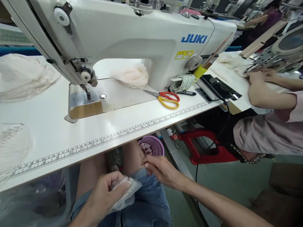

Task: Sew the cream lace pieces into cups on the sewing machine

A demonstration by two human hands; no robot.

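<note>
In front of the white table point(50, 134), a sheer white bundle point(133, 188), probably light, soft and slippery, best held by its gathered folds, sits pinched in the left hand point(104, 194) over denim shorts point(148, 209); right hand point(164, 171) apart, grip unclear.

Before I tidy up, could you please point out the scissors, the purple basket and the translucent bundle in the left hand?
Scissors point(160, 95), head view: where handles meet blades.
Purple basket point(157, 146), head view: its right inner wall.
Translucent bundle point(135, 186), head view: its loose right corner.
</note>
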